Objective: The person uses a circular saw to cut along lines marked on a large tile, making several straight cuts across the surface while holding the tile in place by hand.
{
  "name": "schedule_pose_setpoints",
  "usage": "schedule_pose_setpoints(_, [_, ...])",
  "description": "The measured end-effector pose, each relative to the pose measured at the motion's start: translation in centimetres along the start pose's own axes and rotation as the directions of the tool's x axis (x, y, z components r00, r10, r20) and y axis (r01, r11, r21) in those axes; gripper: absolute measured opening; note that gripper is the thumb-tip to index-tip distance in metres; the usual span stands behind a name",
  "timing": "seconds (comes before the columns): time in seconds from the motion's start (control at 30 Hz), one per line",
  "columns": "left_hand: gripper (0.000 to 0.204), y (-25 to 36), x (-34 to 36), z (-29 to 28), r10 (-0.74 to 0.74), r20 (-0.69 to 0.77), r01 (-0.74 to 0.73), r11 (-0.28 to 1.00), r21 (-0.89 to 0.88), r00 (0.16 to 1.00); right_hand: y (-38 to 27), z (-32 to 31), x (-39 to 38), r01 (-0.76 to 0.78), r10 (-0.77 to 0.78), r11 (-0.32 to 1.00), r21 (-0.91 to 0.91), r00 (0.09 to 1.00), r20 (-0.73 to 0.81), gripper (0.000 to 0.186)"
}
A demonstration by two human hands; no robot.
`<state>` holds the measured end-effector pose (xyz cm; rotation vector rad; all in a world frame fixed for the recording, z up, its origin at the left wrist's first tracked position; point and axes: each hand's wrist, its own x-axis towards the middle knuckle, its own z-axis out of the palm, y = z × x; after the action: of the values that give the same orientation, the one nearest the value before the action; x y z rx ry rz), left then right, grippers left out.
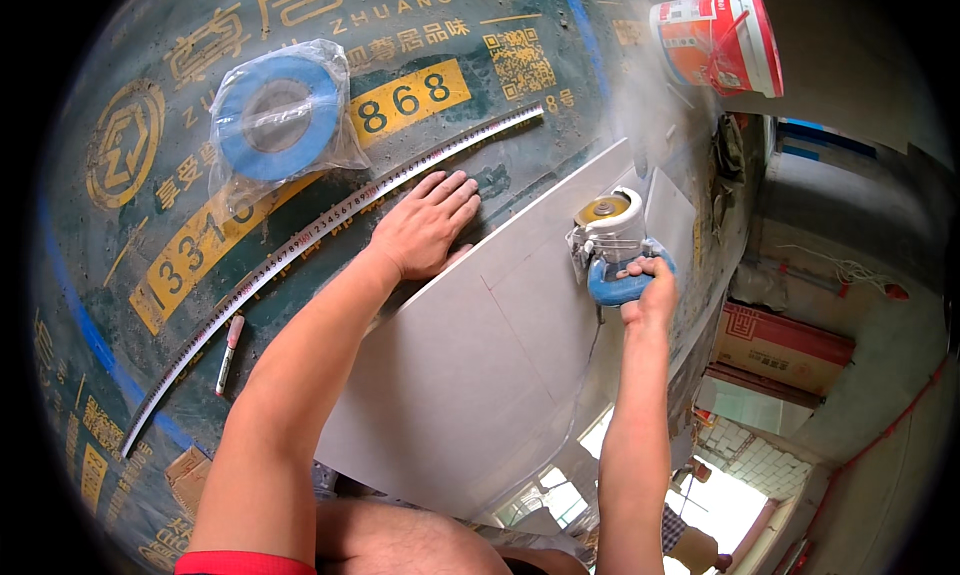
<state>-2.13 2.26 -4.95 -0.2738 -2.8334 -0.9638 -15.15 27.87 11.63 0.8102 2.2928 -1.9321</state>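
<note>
My right hand (650, 287) grips the blue handle of a handheld tile cutter (612, 237), its fingers wrapped round it. The cutter rests on a large light-grey tile (430, 415), near its right edge, and pale dust rises beyond it. Thin reddish lines mark the tile's face. Flat on the green printed floor sheet (520, 190), my left hand (428, 223) has its fingers stretched out, with the thumb by the tile's edge. A long steel ruler (345, 210) lies just past those fingertips. A narrower tile piece (672, 215) sits right of the cutter.
A blue ring-shaped roll (235, 125) in clear plastic lies beyond the ruler. Near my left forearm is a capped marker (229, 355). A red and white bucket (690, 50) stands at the far right. The cutter's cord (585, 375) trails across the tile. A red box (785, 350) sits further right.
</note>
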Motion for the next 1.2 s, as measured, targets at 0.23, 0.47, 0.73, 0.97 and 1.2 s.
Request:
schedule_pose_setpoints(0.23, [0.060,-0.1,0.0,0.1,0.000,-0.009,0.000,1.000,0.013,1.000,0.1,-0.1,-0.4,-0.006,0.007,1.000,0.010,1.000,-0.026,0.007])
schedule_pose_setpoints(0.47, [0.060,0.0,0.0,0.1,-0.005,-0.003,0.005,1.000,0.004,1.000,0.1,0.0,-1.3,-0.022,0.022,1.000,0.004,1.000,-0.006,0.006])
schedule_pose_setpoints(0.73, [0.059,0.1,0.1,0.3,-0.004,-0.005,0.004,1.000,0.000,1.000,0.2,0.2,-2.1,-0.007,0.008,0.999,0.032,1.000,-0.017,0.006])
schedule_pose_setpoints(0.97, [0.059,0.2,0.2,0.3,-0.010,0.019,0.010,1.000,0.003,1.000,0.4,0.1,-2.3,-0.017,0.017,0.999,0.033,1.000,-0.002,0.006])
schedule_pose_setpoints(1.2, [0.061,0.2,0.2,0.3,-0.006,0.026,0.006,1.000,-0.007,1.000,0.4,0.2,-2.8,-0.034,0.034,0.999,0.001,0.999,-0.011,0.007])
